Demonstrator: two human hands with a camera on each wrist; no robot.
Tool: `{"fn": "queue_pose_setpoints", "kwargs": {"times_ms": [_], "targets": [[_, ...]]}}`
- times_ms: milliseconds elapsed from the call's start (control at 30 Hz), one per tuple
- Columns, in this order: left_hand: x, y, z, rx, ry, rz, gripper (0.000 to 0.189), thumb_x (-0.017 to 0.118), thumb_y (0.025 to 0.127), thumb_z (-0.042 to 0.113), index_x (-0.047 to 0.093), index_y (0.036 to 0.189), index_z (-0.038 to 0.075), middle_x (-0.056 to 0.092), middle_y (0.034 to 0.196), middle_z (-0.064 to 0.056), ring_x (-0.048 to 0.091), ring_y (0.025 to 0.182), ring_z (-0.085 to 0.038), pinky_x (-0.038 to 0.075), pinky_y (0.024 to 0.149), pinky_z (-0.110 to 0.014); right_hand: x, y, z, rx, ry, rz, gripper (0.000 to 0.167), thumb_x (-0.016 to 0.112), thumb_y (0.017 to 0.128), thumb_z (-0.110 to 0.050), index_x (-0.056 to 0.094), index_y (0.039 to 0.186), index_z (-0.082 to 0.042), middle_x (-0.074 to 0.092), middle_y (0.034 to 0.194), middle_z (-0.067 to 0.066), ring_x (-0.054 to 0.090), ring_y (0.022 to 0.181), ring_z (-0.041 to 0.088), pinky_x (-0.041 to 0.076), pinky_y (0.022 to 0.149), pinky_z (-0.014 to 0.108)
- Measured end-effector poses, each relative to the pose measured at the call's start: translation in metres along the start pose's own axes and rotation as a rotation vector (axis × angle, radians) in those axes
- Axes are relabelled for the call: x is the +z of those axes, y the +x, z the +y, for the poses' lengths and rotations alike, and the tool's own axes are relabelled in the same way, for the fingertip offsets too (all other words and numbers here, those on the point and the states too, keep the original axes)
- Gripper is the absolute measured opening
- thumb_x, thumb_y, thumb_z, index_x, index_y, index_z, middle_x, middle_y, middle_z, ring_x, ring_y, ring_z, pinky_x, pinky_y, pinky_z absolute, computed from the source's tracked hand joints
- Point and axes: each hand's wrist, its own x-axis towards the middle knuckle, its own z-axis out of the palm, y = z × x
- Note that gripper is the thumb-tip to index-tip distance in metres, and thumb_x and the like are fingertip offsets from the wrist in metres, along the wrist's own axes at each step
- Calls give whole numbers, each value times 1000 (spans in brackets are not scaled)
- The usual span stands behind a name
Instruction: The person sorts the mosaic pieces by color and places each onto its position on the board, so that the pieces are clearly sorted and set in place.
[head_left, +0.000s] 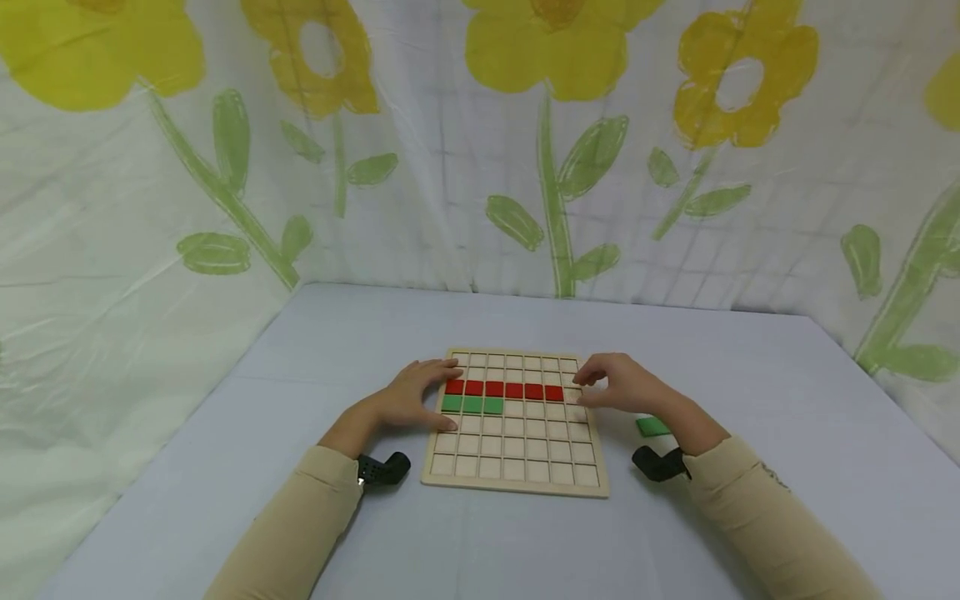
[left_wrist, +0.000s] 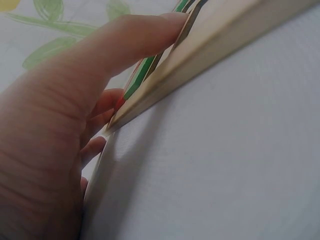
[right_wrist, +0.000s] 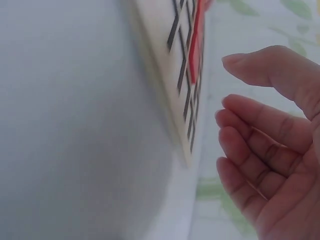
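Observation:
A square wooden grid board [head_left: 513, 450] lies on the table. Several red tiles [head_left: 513, 391] form one row across it, and three green tiles [head_left: 472, 405] sit in the row just below, at the left. My left hand [head_left: 405, 397] rests on the board's left side, thumb and fingers spread apart; in the left wrist view its thumb [left_wrist: 145, 35] lies over the rim. Above the right edge hovers my right hand [head_left: 626, 385], thumb apart from its loosely bent fingers. Nothing is between them in the right wrist view, where the hand [right_wrist: 270, 155] is off the board.
On the table [head_left: 360, 333], right of the board, lies a loose green piece [head_left: 651, 427], partly hidden by the right wrist. Dark wrist cameras [head_left: 386, 468] sit under both wrists. A flower-printed curtain [head_left: 420, 208] hangs behind the table.

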Motion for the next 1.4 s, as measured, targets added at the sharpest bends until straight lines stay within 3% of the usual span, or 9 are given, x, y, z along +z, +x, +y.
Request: {"fn": "queue_pose_setpoints", "kwargs": {"times_ms": [600, 833, 1133, 1400], "targets": [[2, 0, -1, -16, -14, -19, 85, 73, 72, 46, 36, 144, 18, 26, 154, -5, 17, 143, -29, 6, 119, -49, -23, -46, 36, 70, -36, 59, 32, 72, 80, -22, 65, 105, -2, 65, 104, 12, 59, 97, 28, 51, 86, 45], [3, 1, -3, -9, 0, -9, 84, 73, 72, 46, 37, 143, 17, 26, 154, -4, 18, 143, -29, 8, 118, -49, -28, -59, 44, 124, -58, 67, 32, 72, 81, -23, 65, 105, -2, 65, 105, 12, 59, 98, 27, 51, 82, 39], [1, 1, -1, 2, -1, -4, 86, 73, 72, 48, 37, 143, 16, 27, 154, -6, 18, 143, -30, 9, 118, -51, -38, -75, 59, 117, -86, 65, 35, 72, 80, -23, 65, 106, -1, 66, 106, 11, 60, 94, 23, 52, 79, 29], [1, 0, 0, -13, -19, -6, 85, 74, 72, 47, 37, 143, 17, 26, 154, -6, 17, 143, -31, 9, 117, -51, -41, -89, 71, 153, -36, 54, 38, 72, 80, -21, 63, 109, 2, 66, 109, 14, 60, 95, 21, 50, 77, 21]]}}
